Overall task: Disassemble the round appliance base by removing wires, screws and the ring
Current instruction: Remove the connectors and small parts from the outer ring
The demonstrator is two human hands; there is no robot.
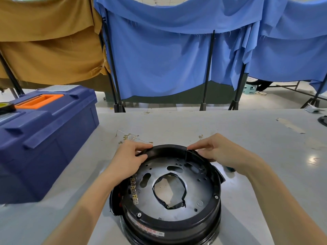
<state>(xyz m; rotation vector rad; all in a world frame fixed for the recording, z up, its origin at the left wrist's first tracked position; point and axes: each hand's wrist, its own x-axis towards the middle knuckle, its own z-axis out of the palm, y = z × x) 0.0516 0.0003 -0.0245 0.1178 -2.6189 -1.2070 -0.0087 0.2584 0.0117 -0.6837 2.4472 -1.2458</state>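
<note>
Blue toolbox (44, 135) stands well left of the round base (177, 225), which sits on the surface directly before me. Loose wires (129, 137) lie just beyond the base. My left hand (131, 160) grips the black ring (169, 147) at the base's far-left rim, fingers curled over it. My right hand (219, 152) pinches the far-right rim. Screw heads (216, 197) show on the base's near rim. Judgement: remove those first, then lift evenly with both hands, without twisting.
</note>
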